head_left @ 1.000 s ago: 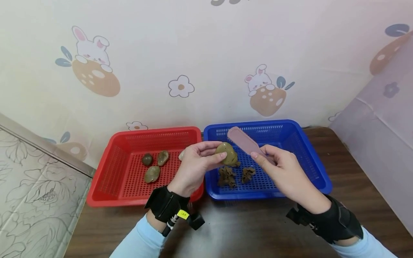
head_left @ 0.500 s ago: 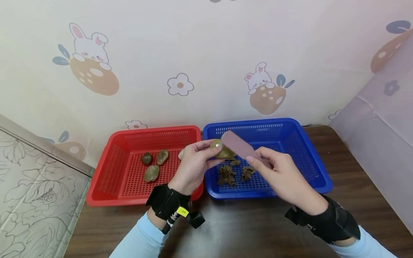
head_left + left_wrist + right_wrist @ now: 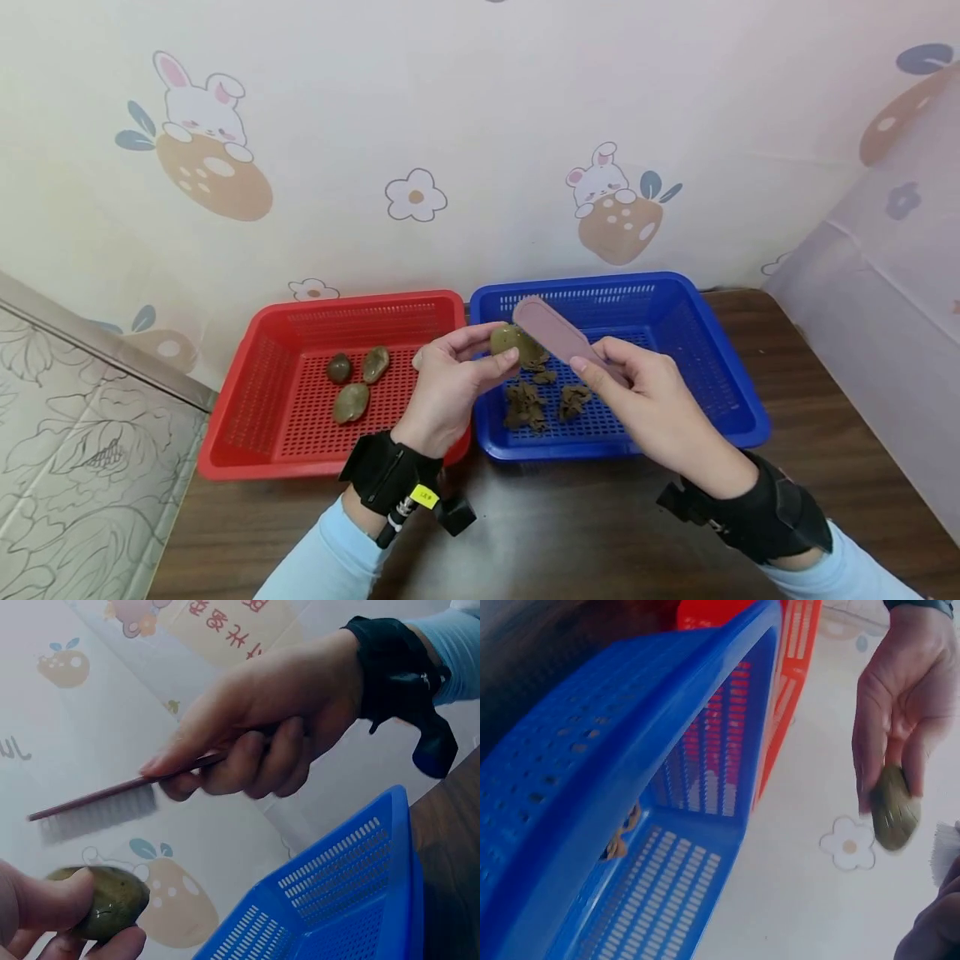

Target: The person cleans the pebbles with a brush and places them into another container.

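Note:
My left hand (image 3: 448, 379) pinches a smooth, wet-looking olive-green lump (image 3: 507, 338) between thumb and fingers above the blue basket's left side. In my right hand (image 3: 656, 404) is a pink brush (image 3: 555, 329), gripped by its handle. The left wrist view shows its pale bristles (image 3: 101, 814) pointing down, with a small gap above the lump (image 3: 120, 904). From the head, the brush back hides the lump's right part. Brown crumpled pieces (image 3: 525, 406) lie below in the blue basket (image 3: 742, 417). Similar green-brown lumps (image 3: 351, 403) sit in the red basket (image 3: 232, 417).
Both baskets stand side by side on a dark wooden table (image 3: 555, 533), close to the patterned wall covering (image 3: 495, 150). Another pale lump (image 3: 417, 359) in the red basket is partly hidden behind my left hand. A side panel (image 3: 900, 333) rises on the right.
The brush has moved left and now overlaps the lump from above. My left hand has turned the lump and shifted it slightly left and up. The baskets' contents look the same.

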`<state>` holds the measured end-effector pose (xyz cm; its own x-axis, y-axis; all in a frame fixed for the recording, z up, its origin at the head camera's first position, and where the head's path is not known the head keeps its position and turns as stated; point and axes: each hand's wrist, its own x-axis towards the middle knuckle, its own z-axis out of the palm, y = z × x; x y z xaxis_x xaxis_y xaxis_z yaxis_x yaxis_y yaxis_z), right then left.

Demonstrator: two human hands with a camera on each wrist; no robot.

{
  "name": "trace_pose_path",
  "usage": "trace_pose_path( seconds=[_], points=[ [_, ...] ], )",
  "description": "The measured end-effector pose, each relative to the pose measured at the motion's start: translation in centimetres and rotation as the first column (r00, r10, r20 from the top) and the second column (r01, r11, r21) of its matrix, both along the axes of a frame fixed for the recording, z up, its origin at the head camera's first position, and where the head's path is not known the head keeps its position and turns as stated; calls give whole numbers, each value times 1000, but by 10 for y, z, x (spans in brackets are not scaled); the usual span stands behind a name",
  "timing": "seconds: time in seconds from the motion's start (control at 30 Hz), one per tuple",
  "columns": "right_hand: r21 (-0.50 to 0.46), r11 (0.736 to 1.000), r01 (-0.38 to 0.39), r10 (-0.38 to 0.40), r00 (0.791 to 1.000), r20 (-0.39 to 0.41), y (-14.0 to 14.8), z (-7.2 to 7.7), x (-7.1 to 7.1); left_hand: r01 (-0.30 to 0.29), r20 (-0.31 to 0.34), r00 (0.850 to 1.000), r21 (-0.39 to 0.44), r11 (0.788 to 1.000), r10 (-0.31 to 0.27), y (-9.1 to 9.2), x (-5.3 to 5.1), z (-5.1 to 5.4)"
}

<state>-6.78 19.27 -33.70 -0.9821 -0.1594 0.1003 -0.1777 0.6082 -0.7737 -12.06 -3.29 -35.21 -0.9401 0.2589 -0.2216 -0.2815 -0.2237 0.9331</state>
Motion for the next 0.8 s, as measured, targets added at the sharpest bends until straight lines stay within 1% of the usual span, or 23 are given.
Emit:
trace_pose_path(
  seconds=[0.03, 0.1, 0.13, 0.2, 0.23, 0.3, 0.37, 0.43, 0.47, 0.53, 0.6, 0.67, 0.8],
  points=[
    [-8, 1000, -13, 13, 1000, 2, -2, 0, 0, 12, -16, 1000, 9, 1000, -12, 0, 1, 0],
    [-12, 1000, -27, 28, 1000, 15, -5, -1, -1, 20, -44, 999, 21, 1000, -19, 1, 2, 0],
    [-6, 1000, -26, 26, 999, 23, -6, -2, -1, 15, -57, 998, 21, 1000, -14, 1, 2, 0],
    [19, 1000, -9, 8, 999, 39, -5, -3, -2, 3, -59, 998, 19, 1000, -2, 1, 2, 0],
    [38, 999, 9, -10, 999, 43, -3, -4, -2, -7, -51, 999, 12, 1000, 8, 0, 2, 0],
    [67, 997, 44, -47, 998, 46, 0, -5, -2, -25, -46, 999, -31, 999, 23, -1, 2, -2],
    [73, 995, 62, -64, 997, 31, 2, -3, -2, -31, -63, 998, -74, 997, 27, -1, 2, -3],
    [56, 997, 54, -54, 998, 10, 1, -1, -2, -42, -118, 993, -112, 993, 29, -1, 3, -3],
    [39, 998, 41, -41, 999, 4, 0, 1, -2, -47, -153, 988, -128, 991, 27, -1, 3, -3],
    [14, 1000, 4, -4, 1000, -7, -3, 3, -2, -57, -216, 976, -136, 989, 27, 0, 3, -3],
    [3, 1000, -28, 28, 1000, -2, -4, 3, -2, -71, -259, 965, -143, 987, 32, 1, 4, -2],
    [33, 999, -27, 27, 1000, 8, -3, 2, -3, -83, -272, 961, -147, 986, 40, 2, 4, -2],
    [126, 991, 31, -34, 999, 17, 4, -3, -7, -103, -270, 961, -157, 982, 58, 0, 4, -3]
  ],
)
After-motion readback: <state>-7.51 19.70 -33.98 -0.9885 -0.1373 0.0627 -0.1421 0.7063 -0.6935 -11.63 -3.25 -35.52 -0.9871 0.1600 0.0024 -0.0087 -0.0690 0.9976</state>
